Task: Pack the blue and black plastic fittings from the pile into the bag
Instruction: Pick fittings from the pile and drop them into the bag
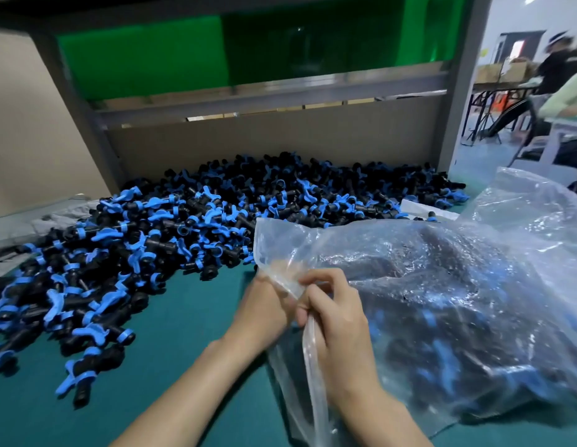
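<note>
I logged the right hand (340,327) with fingers curled tight round the neck of the bag (448,285); the left hand (264,312) pinched adjoining plastic. The pile (184,227) lay just beside.

Bare tabletop (184,333) lies in front of the pile (184,227); the bag (442,301) blocks its right, and a cardboard wall (280,140) closes behind it.

Left hand (264,312), right hand (337,321) on bag (442,285)

Inspection finds no legible text, label, brand, number or sign on the clear bag (442,285), the fittings pile (184,227), the cardboard panel (280,140) or the background boxes (503,72).
</note>
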Motion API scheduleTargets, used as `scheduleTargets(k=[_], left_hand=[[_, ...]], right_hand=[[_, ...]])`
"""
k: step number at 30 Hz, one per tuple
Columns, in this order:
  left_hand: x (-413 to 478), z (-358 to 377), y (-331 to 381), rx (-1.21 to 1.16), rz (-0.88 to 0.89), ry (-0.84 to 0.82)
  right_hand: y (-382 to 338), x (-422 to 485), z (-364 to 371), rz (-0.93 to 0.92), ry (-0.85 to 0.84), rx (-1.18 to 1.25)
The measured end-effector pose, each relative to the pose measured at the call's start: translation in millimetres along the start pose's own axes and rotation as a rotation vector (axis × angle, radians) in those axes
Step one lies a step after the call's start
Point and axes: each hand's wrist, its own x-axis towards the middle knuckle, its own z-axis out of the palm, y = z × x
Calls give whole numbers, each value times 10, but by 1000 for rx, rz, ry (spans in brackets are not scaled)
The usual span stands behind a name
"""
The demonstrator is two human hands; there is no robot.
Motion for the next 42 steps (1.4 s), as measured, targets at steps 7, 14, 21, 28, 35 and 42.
scheduleTargets(k=[7,14,21,28,35,42], left_hand=[[25,-224,-828,214,-149,306],[378,-169,-886,359,-102,86],[323,-204,-865,207,25,-12],[244,-215,-785,166,124,33],[59,-252,-850,336,-122,259],[-147,-323,-822,202,-47,331]], right_hand=[[240,19,-29,389,41,25],[305,30,-50,478,69,15],[312,26,-49,456,55,4],[316,7,-62,430,42,-3],[315,6,-80,422,27,-2],[305,-2,-69,416,19,-10]])
